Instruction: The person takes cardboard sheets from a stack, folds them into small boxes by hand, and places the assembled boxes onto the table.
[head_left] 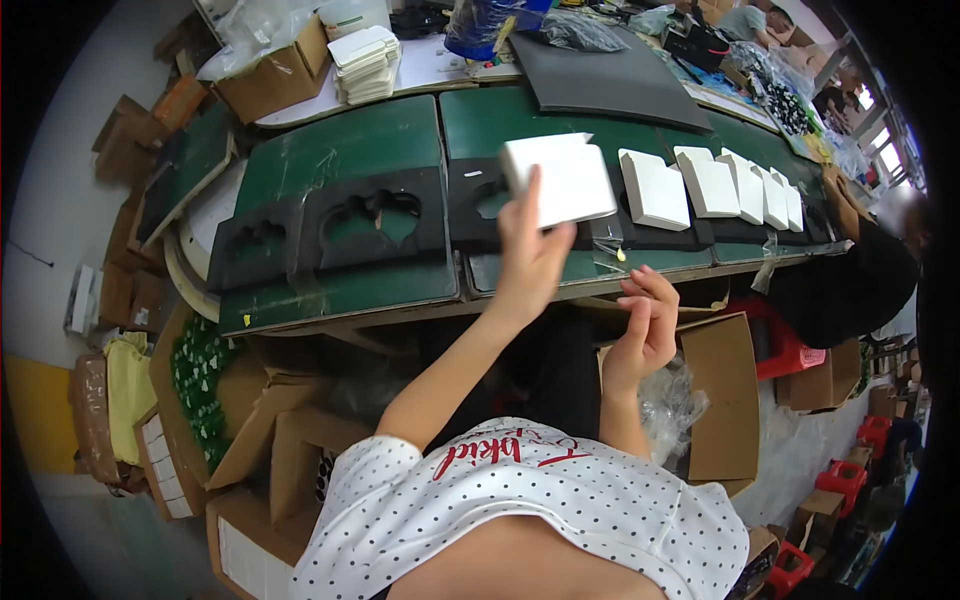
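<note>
My left hand point(535, 245) grips a small white carton point(570, 185) above the bench, thumb across its near face. A flap sticks up at the carton's top right corner. Lower and to the right, my right hand point(648, 325) is raised in front of the bench edge, fingers loosely bent and apart, with nothing visible in it. Black foam point(470, 215) with a cut-out lies under and left of the held carton. To the right, several white cartons point(655, 190) stand tilted in a row along the black foam strip.
More black foam with shaped cut-outs point(345, 250) lies along the green bench point(330, 140). Behind are a stack of white flat pieces point(365, 65) and a dark grey sheet point(610, 85). Cardboard boxes point(725, 400) stand below; a person in black point(850, 275) sits at the right end.
</note>
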